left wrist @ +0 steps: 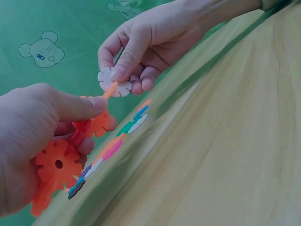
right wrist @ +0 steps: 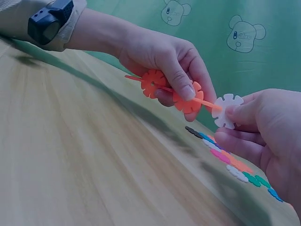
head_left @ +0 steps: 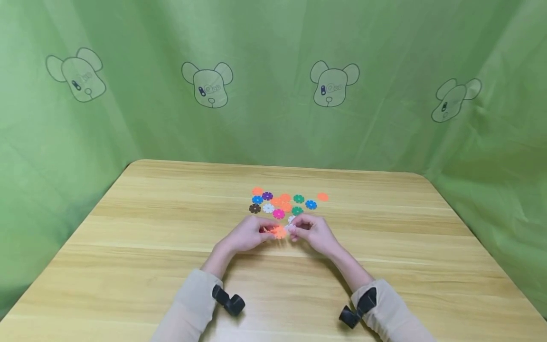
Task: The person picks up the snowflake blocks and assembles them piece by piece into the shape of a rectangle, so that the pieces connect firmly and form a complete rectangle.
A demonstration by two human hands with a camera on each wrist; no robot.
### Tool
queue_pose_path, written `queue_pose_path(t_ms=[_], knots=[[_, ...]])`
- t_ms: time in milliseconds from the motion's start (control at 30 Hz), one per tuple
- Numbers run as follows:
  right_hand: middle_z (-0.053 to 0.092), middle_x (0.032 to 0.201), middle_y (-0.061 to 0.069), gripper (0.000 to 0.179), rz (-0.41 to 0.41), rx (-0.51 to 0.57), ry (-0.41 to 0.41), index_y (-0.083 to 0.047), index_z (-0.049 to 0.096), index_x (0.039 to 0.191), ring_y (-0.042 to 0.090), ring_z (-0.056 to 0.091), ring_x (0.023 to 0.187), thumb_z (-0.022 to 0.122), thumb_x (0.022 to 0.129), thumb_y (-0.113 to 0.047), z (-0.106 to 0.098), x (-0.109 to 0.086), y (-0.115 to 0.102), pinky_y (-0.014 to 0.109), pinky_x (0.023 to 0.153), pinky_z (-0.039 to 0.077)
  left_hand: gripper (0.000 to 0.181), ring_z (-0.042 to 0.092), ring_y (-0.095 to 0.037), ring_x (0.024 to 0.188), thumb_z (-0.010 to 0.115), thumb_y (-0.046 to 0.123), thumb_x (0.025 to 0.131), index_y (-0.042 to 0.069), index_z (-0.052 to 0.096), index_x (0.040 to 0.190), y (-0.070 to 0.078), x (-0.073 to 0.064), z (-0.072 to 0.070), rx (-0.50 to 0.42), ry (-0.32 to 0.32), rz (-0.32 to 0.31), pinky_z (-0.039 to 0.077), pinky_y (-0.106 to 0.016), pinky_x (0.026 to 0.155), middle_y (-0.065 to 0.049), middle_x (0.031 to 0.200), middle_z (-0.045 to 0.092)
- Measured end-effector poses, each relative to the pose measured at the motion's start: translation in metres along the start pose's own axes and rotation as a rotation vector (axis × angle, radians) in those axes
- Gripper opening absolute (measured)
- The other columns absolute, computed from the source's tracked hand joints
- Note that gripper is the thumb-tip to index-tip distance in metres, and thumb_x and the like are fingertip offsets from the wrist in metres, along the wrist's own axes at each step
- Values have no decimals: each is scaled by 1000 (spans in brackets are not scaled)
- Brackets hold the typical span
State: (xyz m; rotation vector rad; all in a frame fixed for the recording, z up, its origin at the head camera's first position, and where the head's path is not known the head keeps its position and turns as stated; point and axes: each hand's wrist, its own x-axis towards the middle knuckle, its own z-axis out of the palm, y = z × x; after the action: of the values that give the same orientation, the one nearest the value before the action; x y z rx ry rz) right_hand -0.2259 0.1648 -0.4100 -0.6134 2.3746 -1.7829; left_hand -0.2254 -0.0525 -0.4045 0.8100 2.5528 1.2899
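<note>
My left hand (head_left: 247, 233) grips a chain of slotted plastic snowflake discs (right wrist: 151, 84), mostly orange, with a red one (left wrist: 79, 133) among them in the left wrist view. Thumb and fingers pinch it close to its right end. Between the thumb and forefinger of my right hand (head_left: 317, 234) is a white snowflake disc (left wrist: 107, 79), held upright. The chain's end orange disc (right wrist: 208, 103), seen edge-on, meets the white disc's rim. Both hands are above the table, and the left fingers hide part of the chain.
Loose snowflake discs lie on the wooden table (head_left: 171, 213) just beyond the hands, among them pink (head_left: 278, 214), purple (head_left: 267, 195), brown (head_left: 254, 208), green (head_left: 298, 198) and blue (head_left: 311, 204). A green curtain (head_left: 273, 133) hangs behind the table and along its sides.
</note>
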Motion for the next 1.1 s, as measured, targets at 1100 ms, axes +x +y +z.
queue_pose_path(t_ms=[1100], knots=[[64, 82, 18, 9, 37, 5, 45, 6, 64, 91, 30, 64, 72, 64, 84, 1, 8, 1, 2, 34, 65, 55, 48, 59, -21, 101, 70, 25, 82, 4, 59, 123, 0, 4, 11, 41, 51, -58, 47, -36, 87, -10, 114, 64]])
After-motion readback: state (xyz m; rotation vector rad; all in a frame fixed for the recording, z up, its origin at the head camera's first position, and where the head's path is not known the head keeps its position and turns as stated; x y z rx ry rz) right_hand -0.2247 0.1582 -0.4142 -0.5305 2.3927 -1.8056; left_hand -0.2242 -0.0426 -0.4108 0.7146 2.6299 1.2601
